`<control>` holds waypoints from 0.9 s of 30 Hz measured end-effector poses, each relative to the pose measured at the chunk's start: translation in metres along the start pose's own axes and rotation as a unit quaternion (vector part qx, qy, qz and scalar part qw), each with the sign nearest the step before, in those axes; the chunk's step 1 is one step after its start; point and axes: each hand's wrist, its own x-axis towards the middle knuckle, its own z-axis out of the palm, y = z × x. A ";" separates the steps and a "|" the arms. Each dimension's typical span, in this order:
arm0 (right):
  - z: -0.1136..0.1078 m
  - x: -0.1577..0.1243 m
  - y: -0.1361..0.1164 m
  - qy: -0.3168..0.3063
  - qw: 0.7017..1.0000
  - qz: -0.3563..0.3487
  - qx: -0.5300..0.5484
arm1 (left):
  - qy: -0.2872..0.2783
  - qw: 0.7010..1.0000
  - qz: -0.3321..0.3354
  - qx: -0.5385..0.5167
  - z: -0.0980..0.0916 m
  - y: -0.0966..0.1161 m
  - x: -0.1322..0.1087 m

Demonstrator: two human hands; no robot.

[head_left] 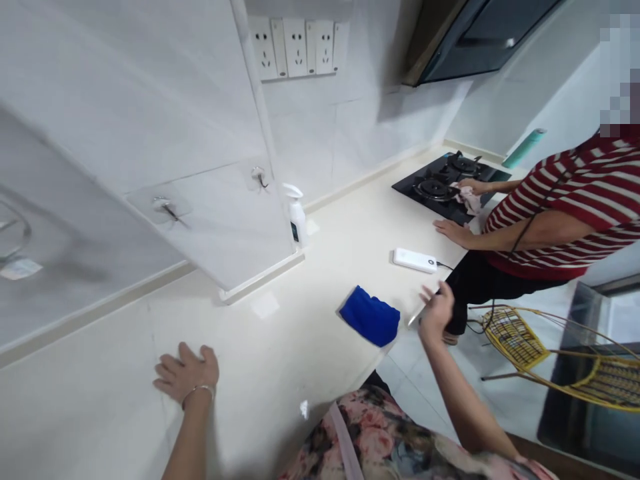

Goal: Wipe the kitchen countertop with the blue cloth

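Note:
My left hand (186,375) lies flat on the pale countertop (240,380), fingers spread, with a bracelet at the wrist. My right hand (437,312) is raised near the counter's front edge, its fingers apart and slightly blurred, and no object shows in it. Just left of that hand, a folded blue cloth (370,316) rests on the counter close to the edge. A white power bank (415,261) with a black cable lies beyond the cloth. Neither hand touches the cloth or the power bank.
A white spray bottle (296,217) stands against the wall corner. To the right, a co-worker in a striped shirt (575,207) holds a pink cloth (469,199) on the black gas stove (425,189). A yellow woven chair (515,337) stands on the floor. Sockets (296,47) line the wall.

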 end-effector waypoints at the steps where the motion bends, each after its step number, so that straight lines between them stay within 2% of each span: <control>1: -0.004 0.008 0.001 0.061 0.998 0.020 -0.004 | 0.002 1.000 0.000 0.001 -0.001 0.001 0.000; 2: -0.005 0.013 -0.001 0.090 0.996 0.017 -0.010 | 0.004 1.000 -0.001 0.001 -0.002 0.001 0.000; 3: -0.002 0.014 -0.006 0.084 0.996 -0.009 -0.015 | 0.005 1.000 -0.002 0.001 -0.002 0.001 0.000; 4: 0.003 0.011 -0.013 0.037 0.997 -0.059 -0.025 | 0.006 1.000 -0.002 0.000 -0.001 0.000 0.001; 5: 0.010 0.005 -0.021 -0.047 0.990 -0.129 -0.039 | 0.005 1.000 -0.002 -0.002 0.000 -0.001 0.001; 7: 0.024 -0.012 -0.032 -0.226 0.934 -0.266 -0.079 | 0.000 1.000 -0.001 -0.007 0.002 -0.003 0.003; 9: 0.033 -0.029 -0.034 -0.304 0.886 -0.329 -0.120 | -0.002 1.000 0.002 -0.009 0.003 -0.004 0.002; 10: 0.035 -0.035 -0.032 -0.314 0.878 -0.336 -0.133 | -0.002 1.000 0.003 -0.009 0.002 -0.003 0.001; 14: 0.036 -0.045 -0.020 -0.317 0.878 -0.320 -0.163 | -0.011 1.000 -0.002 -0.003 -0.005 0.001 -0.005; 17: 0.052 -0.047 -0.032 -0.288 0.892 -0.282 -0.205 | -0.023 1.000 -0.010 0.000 -0.009 0.004 -0.007; 22: 0.116 -0.033 -0.075 -0.252 0.914 -0.192 -0.252 | -0.006 1.000 -0.003 0.004 -0.009 0.002 -0.007; 27: 0.182 0.012 -0.109 -0.299 0.907 -0.157 -0.252 | -0.013 1.000 -0.005 0.001 -0.007 0.000 -0.006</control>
